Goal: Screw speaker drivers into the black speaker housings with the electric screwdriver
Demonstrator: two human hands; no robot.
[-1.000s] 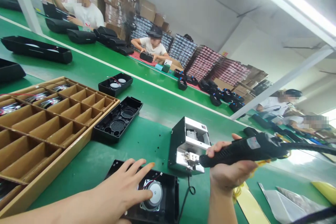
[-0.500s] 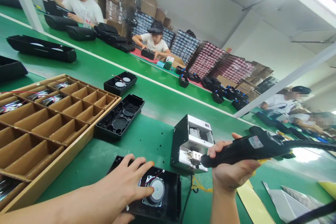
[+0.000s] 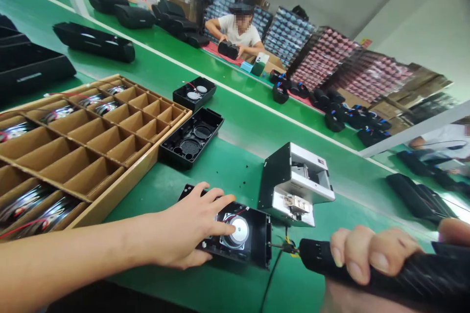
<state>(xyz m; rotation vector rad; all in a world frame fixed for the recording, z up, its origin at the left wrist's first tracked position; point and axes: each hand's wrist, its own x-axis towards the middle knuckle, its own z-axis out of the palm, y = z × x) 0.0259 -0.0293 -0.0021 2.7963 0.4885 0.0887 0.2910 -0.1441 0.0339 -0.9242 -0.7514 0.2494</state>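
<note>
Along a green assembly-line tabletop (image 3: pixel 135 210), stacked pallets of packaged goods (image 3: pixel 323 58) rise at 1 o'clock behind a second line. At 12 o'clock on that line, a co-worker (image 3: pixel 238 29) in a white T-shirt has both hands on a black speaker case (image 3: pixel 227 50). A wooden divided tray (image 3: pixel 128 172) sits at 9 o'clock, with speaker drivers (image 3: pixel 25 205) lying in its cardboard compartments. Two open black housings (image 3: pixel 191 138) lie beyond it at 11 o'clock. Nearest, at 6 o'clock, an open black speaker housing (image 3: pixel 257 239) lies on the tabletop, a round speaker driver (image 3: pixel 238 231) seated inside. A metal screw feeder (image 3: pixel 295 186) stands just beyond it at 1 o'clock. The left hand (image 3: pixel 187 225) rests on the housing, its fingers (image 3: pixel 220 199) spread wide around the driver. At 4 o'clock, the right hand (image 3: pixel 370 257) has its fingers closed around a black electric screwdriver (image 3: pixel 411 274).
</note>
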